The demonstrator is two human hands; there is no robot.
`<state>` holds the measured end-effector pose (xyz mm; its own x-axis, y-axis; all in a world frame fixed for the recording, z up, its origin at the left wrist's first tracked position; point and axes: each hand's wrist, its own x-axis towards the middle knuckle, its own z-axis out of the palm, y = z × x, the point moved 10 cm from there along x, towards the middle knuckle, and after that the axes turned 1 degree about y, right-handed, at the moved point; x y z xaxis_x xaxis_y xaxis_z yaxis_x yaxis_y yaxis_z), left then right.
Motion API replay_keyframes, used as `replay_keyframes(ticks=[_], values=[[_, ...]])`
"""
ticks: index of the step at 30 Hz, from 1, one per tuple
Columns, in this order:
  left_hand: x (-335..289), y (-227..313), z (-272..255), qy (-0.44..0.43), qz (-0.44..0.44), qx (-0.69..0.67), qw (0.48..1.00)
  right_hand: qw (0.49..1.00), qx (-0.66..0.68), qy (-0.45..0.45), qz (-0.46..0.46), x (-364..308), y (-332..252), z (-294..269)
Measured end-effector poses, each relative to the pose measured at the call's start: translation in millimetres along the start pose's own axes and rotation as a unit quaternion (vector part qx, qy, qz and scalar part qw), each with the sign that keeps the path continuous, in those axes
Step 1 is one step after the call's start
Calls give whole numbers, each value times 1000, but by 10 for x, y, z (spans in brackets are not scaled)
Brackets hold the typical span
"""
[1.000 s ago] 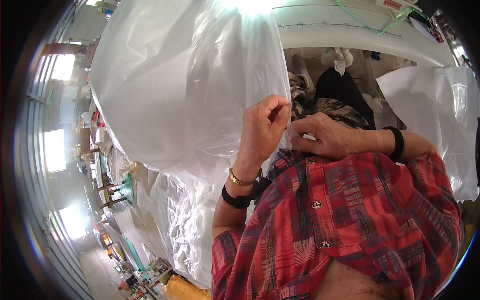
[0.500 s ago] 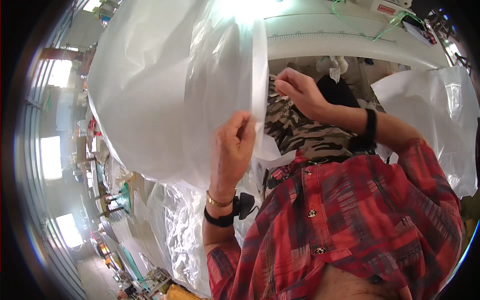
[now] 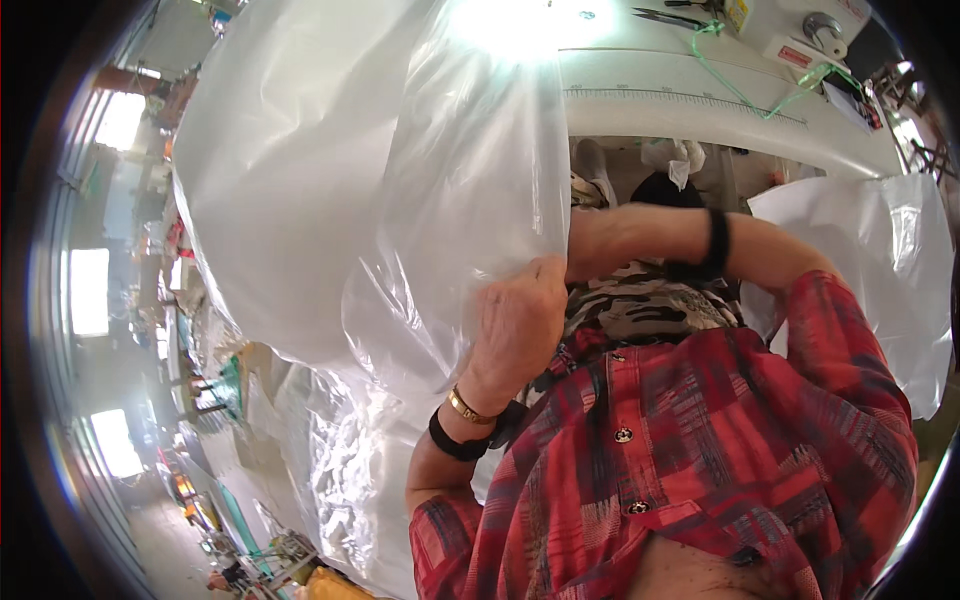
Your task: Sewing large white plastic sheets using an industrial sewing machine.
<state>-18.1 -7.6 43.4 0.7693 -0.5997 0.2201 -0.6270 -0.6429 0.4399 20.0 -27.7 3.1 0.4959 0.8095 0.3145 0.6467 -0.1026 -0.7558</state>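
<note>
A large sheet of translucent white plastic (image 3: 290, 180) hangs over the table edge at left. Over its right part lies a clear, creased plastic film (image 3: 480, 150), whose long edge runs down from the bright light. My left hand (image 3: 522, 315) is closed, pinching this film near its right edge. Right beside it, my right hand (image 3: 592, 245) reaches in from the right with its front part behind the film edge. Its fingers are hidden, so what they hold cannot be seen.
Ahead runs a white worktable (image 3: 690, 115) with a printed ruler scale along its edge. A white machine (image 3: 815, 35), green thread (image 3: 740, 95) and dark scissors (image 3: 668, 18) are at the far right. Another white plastic sheet (image 3: 870, 270) hangs at right. Crinkled plastic (image 3: 350, 480) lies at lower left.
My left hand has moved right with the film, which now covers the white strip seen earlier along the edge. My right hand has come down and left, behind the film edge.
</note>
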Motion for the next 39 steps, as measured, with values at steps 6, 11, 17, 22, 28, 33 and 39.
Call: replay_keyframes(ticks=[6, 11, 17, 22, 28, 33, 39], values=[[-69, -103, -43, 53, -35, -35, 997, 896, -408, 80, 154, -356, 200, -1359], [-62, -73, -132, 95, -29, -82, 992, 852, -501, 137, 68, -190, 493, -1786], [-125, -133, -127, 108, -49, -116, 986, 887, -438, 100, 110, -40, 695, -1874], [-214, -276, -104, 125, -129, -132, 975, 899, -404, 103, 134, 38, 719, -1879], [-156, -345, 35, 102, -92, -99, 986, 864, -459, 189, 89, -28, 803, -1954], [47, -333, 134, 77, -53, -127, 988, 794, -542, 222, 161, -85, 786, -2010], [391, -360, 140, 45, -30, -107, 993, 754, -565, 226, 246, -165, 978, -2079]])
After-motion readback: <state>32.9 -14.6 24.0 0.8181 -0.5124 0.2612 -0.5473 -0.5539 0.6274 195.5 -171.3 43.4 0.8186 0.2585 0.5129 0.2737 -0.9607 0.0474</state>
